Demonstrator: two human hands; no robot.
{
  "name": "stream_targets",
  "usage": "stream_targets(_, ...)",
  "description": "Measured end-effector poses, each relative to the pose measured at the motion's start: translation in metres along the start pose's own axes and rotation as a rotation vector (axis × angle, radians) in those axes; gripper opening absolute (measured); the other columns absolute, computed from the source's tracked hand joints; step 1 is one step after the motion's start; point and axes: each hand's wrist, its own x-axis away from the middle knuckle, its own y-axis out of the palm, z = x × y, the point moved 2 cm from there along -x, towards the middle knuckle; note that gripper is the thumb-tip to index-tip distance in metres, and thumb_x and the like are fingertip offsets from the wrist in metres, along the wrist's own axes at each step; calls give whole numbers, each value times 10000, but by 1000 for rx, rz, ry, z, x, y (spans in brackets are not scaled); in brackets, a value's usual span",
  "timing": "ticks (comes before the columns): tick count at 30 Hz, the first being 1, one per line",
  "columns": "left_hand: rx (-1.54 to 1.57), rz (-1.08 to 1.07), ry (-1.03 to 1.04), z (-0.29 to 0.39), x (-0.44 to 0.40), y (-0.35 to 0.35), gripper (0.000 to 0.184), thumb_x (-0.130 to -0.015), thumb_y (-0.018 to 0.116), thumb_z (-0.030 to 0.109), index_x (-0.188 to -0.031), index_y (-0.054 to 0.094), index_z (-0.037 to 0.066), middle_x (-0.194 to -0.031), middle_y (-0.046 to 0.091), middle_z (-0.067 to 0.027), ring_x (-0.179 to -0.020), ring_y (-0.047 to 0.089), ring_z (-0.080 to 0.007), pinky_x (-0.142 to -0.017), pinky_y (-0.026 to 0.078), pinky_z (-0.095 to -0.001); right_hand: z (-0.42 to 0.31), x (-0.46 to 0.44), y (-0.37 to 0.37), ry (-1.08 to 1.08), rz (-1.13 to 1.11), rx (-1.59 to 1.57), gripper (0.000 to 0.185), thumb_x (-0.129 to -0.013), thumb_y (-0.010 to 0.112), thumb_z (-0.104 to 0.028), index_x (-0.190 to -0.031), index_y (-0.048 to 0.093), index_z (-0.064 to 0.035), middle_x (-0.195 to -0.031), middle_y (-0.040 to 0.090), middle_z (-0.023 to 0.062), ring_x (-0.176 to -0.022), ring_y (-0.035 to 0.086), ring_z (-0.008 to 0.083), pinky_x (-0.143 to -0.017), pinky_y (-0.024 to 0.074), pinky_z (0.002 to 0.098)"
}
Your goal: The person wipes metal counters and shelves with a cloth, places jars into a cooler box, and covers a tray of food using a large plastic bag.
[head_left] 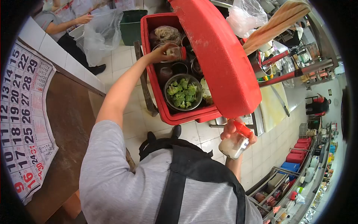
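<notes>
My left hand (161,55) reaches over the open red cooler (164,118) and is closed around a clear jar (173,53) with a red lid, tipped on its side. In my right hand (228,130), below the raised cooler lid (227,56), is another clear jar (234,145) with a red lid and pale contents. Inside the cooler, a metal bowl (167,101) holds broccoli florets (182,93). Behind it stand several dark containers (179,68) and a plastic bag of food (167,34). My left arm hides part of the cooler's near side.
At left, a calendar (26,123) lies over a brown surface (71,142). A person (56,26) handles a clear plastic bag (100,35) beside a green bin (131,26). A knife (280,100) rests on a cutting board (270,112) at right. Shelves (274,183) hold containers farther off.
</notes>
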Motion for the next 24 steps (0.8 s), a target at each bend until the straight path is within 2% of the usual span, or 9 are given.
stream_targets(2,-235,-98,27,1,0,3,625,-838,712,337,-1342,419,111,-1256,550,-111,-1156,531,-219,-922,445,-355,-3,-2,1,33,-6,-45,894,-694,717,-468,-1351,380,36,-908,544,145,-770,592,290,-716,542,410)
stream_targets(3,-352,-146,41,2,0,5,620,-825,724,339,-1324,436,110,-1237,559,-120,-1139,541,-226,-916,443,-352,-3,-2,0,32,5,-38,900,-690,719,-472,-1349,380,38,-904,545,143,-768,595,288,-715,544,409)
stream_targets(6,-383,-190,-132,6,3,14,630,-797,754,333,-1306,454,117,-1215,566,-142,-1090,557,-224,-901,433,-340,-2,-1,1,37,25,-29,914,-679,723,-483,-1342,379,44,-895,551,138,-764,602,281,-713,549,405)
stream_targets(12,-316,-135,-214,12,4,29,697,-783,766,345,-1331,429,77,-970,603,-99,-939,579,-212,-839,451,-340,-1,-3,1,83,32,-41,913,-665,730,-490,-1322,389,45,-883,561,142,-772,611,277,-720,554,407)
stream_targets(14,-213,-77,-59,-32,-3,39,732,-749,782,341,-1329,433,61,-915,596,-89,-892,583,-207,-838,452,-337,-2,-3,3,82,48,-37,911,-662,733,-489,-1313,392,48,-884,560,143,-773,611,277,-725,555,409)
stream_targets(16,-291,-108,-43,-20,-5,41,767,-707,799,325,-1326,436,55,-924,594,-93,-899,582,-219,-853,454,-347,-3,-3,3,78,34,-45,916,-668,731,-490,-1314,385,59,-891,558,142,-773,611,278,-728,556,410)
stream_targets(18,-550,-228,-173,3,-2,38,804,-656,818,297,-1325,440,60,-997,594,-113,-961,578,-250,-886,456,-370,-3,-4,2,75,14,-51,923,-674,727,-492,-1315,376,71,-896,557,141,-775,611,278,-730,557,409)
stream_targets(21,-659,-147,-3,-12,2,43,833,-597,828,267,-1309,446,65,-1119,550,-159,-1071,530,-323,-918,456,-414,-5,-5,0,69,-10,-50,932,-680,725,-490,-1316,363,87,-900,557,142,-780,613,276,-734,559,405)
stream_targets(24,-799,-160,-82,5,4,47,772,-615,816,282,-1275,469,80,-1170,501,-184,-1121,479,-372,-920,454,-448,-7,-6,5,61,-17,-50,930,-681,728,-482,-1314,362,92,-899,558,143,-786,616,278,-738,560,403)
